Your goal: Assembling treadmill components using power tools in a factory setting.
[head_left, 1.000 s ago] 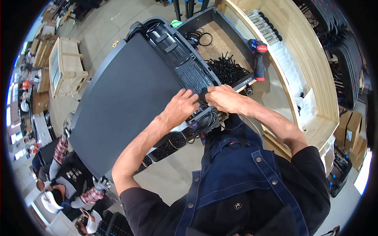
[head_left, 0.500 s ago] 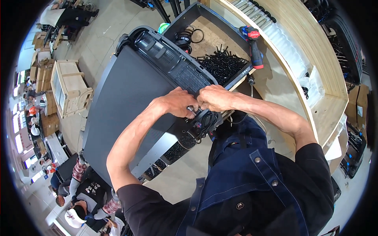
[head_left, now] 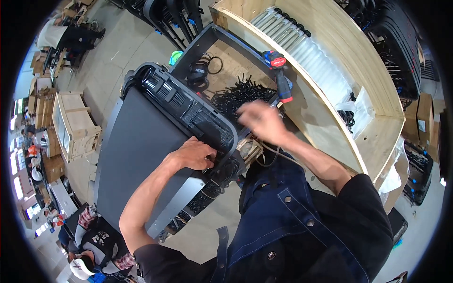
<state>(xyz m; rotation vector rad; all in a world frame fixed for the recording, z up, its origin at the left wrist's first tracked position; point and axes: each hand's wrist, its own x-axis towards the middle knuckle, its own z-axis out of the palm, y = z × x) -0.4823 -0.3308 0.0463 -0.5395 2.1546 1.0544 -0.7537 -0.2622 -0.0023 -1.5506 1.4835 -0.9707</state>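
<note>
The housing [head_left: 191, 111] lies along the belt's [head_left: 141, 137] end — what remains undone can't be told — left hand [head_left: 191, 154] curled at its near corner, grip hidden, blurred right hand [head_left: 263, 121] loosely bent by the screws [head_left: 240, 93], hold unclear.

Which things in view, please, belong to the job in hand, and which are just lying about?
Probably the job's:
black machine, under the left hand
black screws, near the right hand
tray
power drill

Probably just lying about:
wooden crate
cardboard boxes
</note>
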